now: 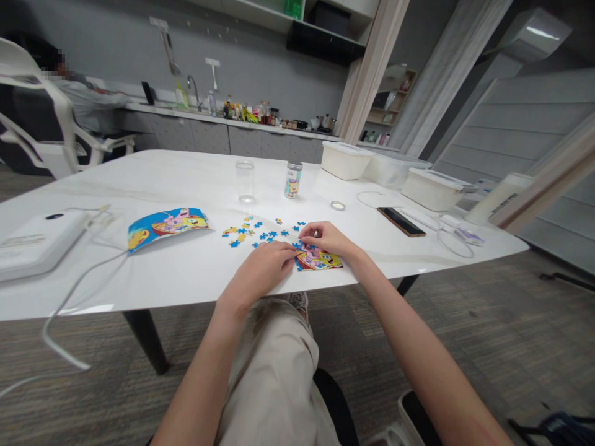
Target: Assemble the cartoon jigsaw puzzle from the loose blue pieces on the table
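A partly joined jigsaw puzzle with pink and yellow cartoon figures lies at the table's near edge. My left hand is closed at the puzzle's left border, thumb and fingertips touching it. Over its upper left part, my right hand pinches what looks like a blue puzzle piece, mostly hidden by the fingers. Several loose puzzle pieces, blue and yellow, are scattered beyond my left hand. Further left, a curved picture sheet shows the same kind of cartoon figures.
Behind the pieces stand a clear jar and a printed can, with a round lid nearby. At right lie a phone, cables and lidded boxes. A white device sits left. A person sits far left.
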Demonstrator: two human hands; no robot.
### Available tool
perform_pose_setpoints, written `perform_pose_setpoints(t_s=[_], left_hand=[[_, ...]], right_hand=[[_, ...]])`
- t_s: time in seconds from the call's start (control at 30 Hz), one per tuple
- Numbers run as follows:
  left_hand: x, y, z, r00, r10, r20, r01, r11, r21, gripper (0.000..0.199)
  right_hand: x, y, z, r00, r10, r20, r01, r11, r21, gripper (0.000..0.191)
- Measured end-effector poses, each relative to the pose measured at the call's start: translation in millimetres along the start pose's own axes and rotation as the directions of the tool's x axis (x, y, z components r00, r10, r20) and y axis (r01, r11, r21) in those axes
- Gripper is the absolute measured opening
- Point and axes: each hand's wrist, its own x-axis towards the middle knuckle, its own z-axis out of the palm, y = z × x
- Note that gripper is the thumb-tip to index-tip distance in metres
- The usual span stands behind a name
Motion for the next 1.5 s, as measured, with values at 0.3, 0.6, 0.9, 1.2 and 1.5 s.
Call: perform_pose_setpoints(t_s=[0.3,0.6,0.9,1.2,1.5], left_hand=[[0.1,1.6,-1.3,1.000,0.002,-0.007,-0.002,1.000,0.003,0.030],[-0.3,2.0,-1.4,1.000,0.006,-0.016,-0.006,1.000,0.003,0.030],[-0.7,2.6,-2.1,1.000,0.000,-0.006,0.000,1.000,0.006,0.030],[-0.2,1.5,-1.1,1.000,0.008,-0.011,-0.008,1.000,0.007,0.030],[-0.5,1.5,-1.9,1.000,0.008,-0.007,-0.008,1.000,0.015,0.030]], right_hand=[[0.9,2.0,2.3,1.000,0.026,-0.006,-0.027,1.000,-0.017,0.017],[0.6,5.6,3.5,1.000,0.029,-0.002,-0.029,0.999,-0.033,0.017],[0.4,5.0,3.4,1.000,0.022,-0.003,-0.022,0.998,-0.062,0.019],[-0.4,5.1,5.0,1.000,0.012,0.002,-0.012,0.999,-0.049,0.016],[-2.4,3.0,-0.7,0.990,-0.087,-0.114,0.073,0.990,-0.117,0.014]])
